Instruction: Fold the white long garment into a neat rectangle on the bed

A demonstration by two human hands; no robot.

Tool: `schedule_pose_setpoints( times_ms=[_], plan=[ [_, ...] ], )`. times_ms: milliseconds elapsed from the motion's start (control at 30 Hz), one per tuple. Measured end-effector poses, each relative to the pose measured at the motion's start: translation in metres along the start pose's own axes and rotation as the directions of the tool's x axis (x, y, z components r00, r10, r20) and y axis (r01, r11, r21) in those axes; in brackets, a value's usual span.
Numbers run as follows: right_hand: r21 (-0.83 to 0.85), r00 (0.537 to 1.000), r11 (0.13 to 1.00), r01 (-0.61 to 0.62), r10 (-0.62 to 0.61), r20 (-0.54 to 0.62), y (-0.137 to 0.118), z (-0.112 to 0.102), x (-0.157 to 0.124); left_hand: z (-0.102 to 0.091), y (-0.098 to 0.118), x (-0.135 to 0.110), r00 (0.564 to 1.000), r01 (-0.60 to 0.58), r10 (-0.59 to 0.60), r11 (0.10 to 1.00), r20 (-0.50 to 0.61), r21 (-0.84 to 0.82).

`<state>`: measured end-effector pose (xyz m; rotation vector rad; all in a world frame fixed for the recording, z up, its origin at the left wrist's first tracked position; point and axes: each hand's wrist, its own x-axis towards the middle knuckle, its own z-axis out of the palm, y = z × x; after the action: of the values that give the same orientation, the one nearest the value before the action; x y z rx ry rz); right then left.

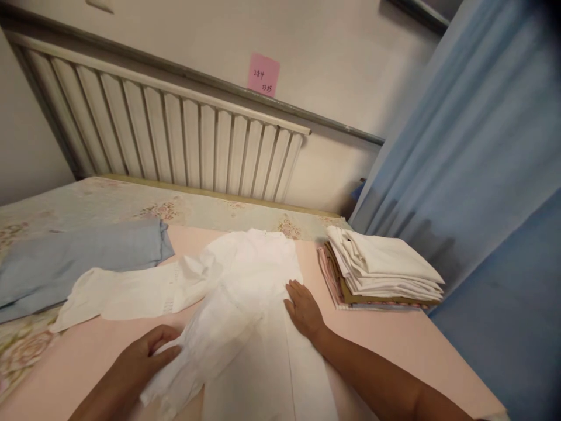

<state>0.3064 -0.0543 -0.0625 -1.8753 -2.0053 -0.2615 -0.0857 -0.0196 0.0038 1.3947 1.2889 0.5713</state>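
A white long-sleeved shirt [267, 292] lies spread on a pink cloth. One of its sleeves [131, 292] stretches out to the left. The other crosses the body toward the lower left, its loose end blurred and bunched. My left hand [146, 354] is at the edge of this crossing sleeve, thumb and fingers curled in a pinch on the fabric. Flat on the shirt's right edge rests my right hand [304, 310], fingers extended, palm down and holding nothing.
Folded clothes [385, 272] are stacked at the right, white on top of brown and pink ones. A blue-grey garment [83, 257] lies at the left on the floral sheet [210, 210]. Behind stands a radiator [175, 134]; a blue curtain [464, 146] hangs at the right.
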Motion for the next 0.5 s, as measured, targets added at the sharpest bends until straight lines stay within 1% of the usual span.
schedule_pose_setpoints(
  times_ms=[133, 200, 300, 400, 500],
  plan=[
    [-0.006, 1.000, 1.000, -0.009, 0.009, 0.002, -0.001, -0.002, 0.000, 0.008, 0.008, -0.004, 0.996, 0.010, 0.009, 0.977, 0.087, -0.212],
    [-0.005, 1.000, 1.000, -0.012, 0.012, 0.000, -0.001, -0.002, 0.000, 0.011, 0.011, -0.004, 0.997, -0.004, 0.023, 0.963, 0.068, -0.270],
    [0.005, 1.000, 1.000, -0.019, 0.019, -0.007, 0.000, -0.001, 0.000, 0.023, 0.017, -0.003, 0.998, -0.058, 0.060, 0.951, -0.003, -0.305],
    [0.017, 1.000, 0.999, -0.029, 0.029, -0.009, 0.002, 0.001, 0.000, 0.048, 0.030, -0.002, 0.993, -0.115, 0.109, 0.943, -0.035, -0.312],
    [0.036, 0.999, 0.999, -0.035, 0.036, -0.013, 0.002, 0.002, 0.001, 0.086, 0.047, -0.005, 0.986, -0.159, 0.167, 0.938, -0.001, -0.308]
  ],
)
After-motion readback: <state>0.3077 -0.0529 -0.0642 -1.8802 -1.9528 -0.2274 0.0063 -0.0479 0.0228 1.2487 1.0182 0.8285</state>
